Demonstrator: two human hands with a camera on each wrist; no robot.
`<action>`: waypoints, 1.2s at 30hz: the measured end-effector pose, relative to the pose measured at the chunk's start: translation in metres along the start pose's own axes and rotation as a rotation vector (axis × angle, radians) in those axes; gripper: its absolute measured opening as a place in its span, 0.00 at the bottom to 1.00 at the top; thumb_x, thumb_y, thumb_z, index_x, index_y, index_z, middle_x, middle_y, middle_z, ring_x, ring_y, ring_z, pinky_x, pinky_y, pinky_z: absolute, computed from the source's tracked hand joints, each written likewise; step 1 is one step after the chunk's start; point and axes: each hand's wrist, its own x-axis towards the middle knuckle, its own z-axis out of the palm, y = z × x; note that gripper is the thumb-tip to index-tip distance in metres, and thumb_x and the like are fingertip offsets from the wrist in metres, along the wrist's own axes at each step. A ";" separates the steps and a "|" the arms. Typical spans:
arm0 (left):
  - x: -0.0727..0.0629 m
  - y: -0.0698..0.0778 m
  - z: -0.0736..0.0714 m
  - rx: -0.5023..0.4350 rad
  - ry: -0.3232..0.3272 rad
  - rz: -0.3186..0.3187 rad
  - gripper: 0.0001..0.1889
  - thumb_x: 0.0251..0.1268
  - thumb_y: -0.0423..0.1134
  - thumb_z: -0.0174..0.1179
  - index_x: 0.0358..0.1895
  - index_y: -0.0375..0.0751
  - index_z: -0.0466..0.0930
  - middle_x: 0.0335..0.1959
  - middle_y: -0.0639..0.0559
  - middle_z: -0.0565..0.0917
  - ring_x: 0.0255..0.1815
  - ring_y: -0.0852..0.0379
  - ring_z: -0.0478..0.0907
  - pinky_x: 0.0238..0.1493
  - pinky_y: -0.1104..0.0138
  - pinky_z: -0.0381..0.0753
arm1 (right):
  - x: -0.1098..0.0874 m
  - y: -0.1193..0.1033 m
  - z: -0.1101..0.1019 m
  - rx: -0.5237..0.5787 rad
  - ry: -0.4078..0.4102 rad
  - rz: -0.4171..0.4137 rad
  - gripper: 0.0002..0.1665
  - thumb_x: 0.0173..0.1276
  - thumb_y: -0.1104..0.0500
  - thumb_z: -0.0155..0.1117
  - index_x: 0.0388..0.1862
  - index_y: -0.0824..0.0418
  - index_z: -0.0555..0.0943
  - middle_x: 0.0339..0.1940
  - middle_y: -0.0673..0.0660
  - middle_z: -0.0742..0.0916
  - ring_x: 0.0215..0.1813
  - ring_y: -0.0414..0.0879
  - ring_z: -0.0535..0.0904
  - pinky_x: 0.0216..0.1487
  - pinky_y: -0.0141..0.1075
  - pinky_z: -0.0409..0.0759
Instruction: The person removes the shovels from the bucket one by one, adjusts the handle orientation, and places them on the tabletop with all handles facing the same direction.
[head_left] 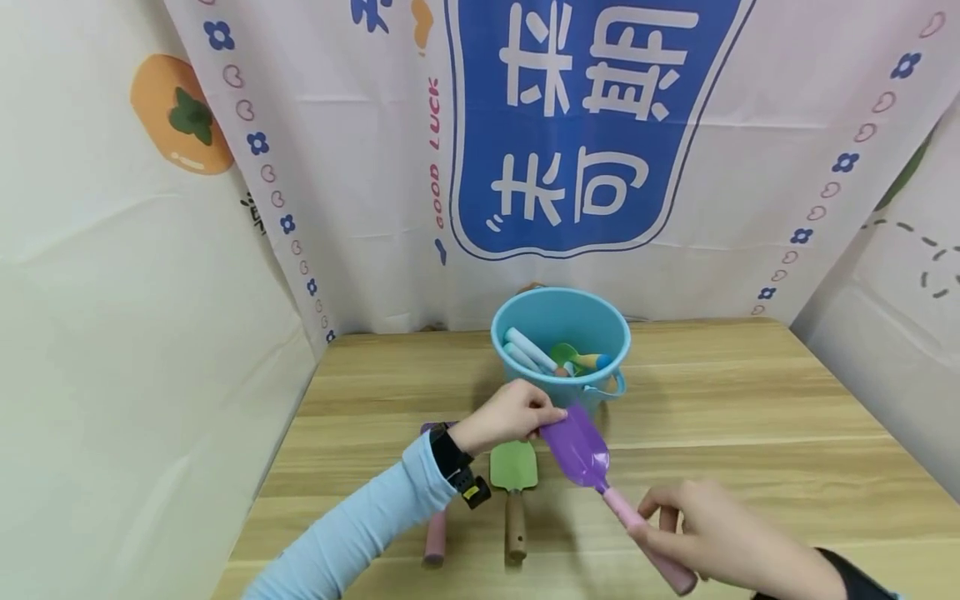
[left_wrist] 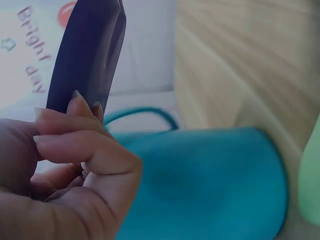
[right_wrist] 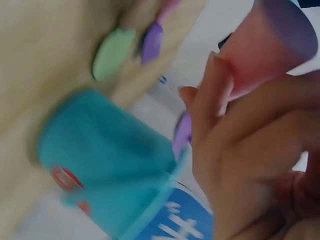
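Note:
A purple toy shovel (head_left: pixel 576 447) with a pink handle slants between the two hands in the head view. My left hand (head_left: pixel 512 414) pinches the tip of its blade, close in front of the blue bucket (head_left: pixel 558 300). Lower right, my right hand (head_left: pixel 712 533) holds the pink handle, with thumb and fingers about it; this hand is slightly blurred. The left wrist view has the blade (left_wrist: pixel 90 55) dark, rising out of the curled fingers. In the right wrist view the handle end (right_wrist: pixel 272 47) shows beyond the fingers.
Inside the bucket lie white-handled tools (head_left: pixel 528 346) and a green piece with a yellow and blue handle (head_left: pixel 592 361). A green shovel (head_left: pixel 514 467) with a wooden handle lies on the wooden table (head_left: pixel 750 400). Beside it, another pink-handled shovel (head_left: pixel 435 537) is partly hidden by the left arm.

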 end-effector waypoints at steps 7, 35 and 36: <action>0.017 -0.013 0.034 -0.050 0.027 -0.046 0.18 0.77 0.39 0.64 0.24 0.35 0.84 0.13 0.55 0.75 0.14 0.64 0.71 0.20 0.76 0.71 | -0.006 0.028 0.027 0.157 -0.035 0.099 0.10 0.76 0.51 0.67 0.35 0.54 0.85 0.22 0.39 0.82 0.19 0.30 0.73 0.18 0.28 0.71; 0.074 -0.062 0.087 0.256 0.011 -0.320 0.18 0.75 0.34 0.64 0.23 0.34 0.76 0.07 0.51 0.76 0.06 0.61 0.70 0.11 0.73 0.70 | 0.043 0.072 0.067 0.244 -0.016 0.264 0.17 0.70 0.54 0.71 0.25 0.61 0.79 0.12 0.47 0.80 0.11 0.31 0.73 0.14 0.24 0.70; 0.078 -0.067 0.088 0.298 0.006 -0.324 0.18 0.76 0.36 0.63 0.24 0.35 0.76 0.07 0.51 0.77 0.06 0.60 0.72 0.12 0.72 0.72 | 0.043 0.072 0.067 0.248 -0.020 0.269 0.17 0.70 0.53 0.72 0.25 0.61 0.79 0.12 0.47 0.80 0.11 0.31 0.72 0.14 0.23 0.69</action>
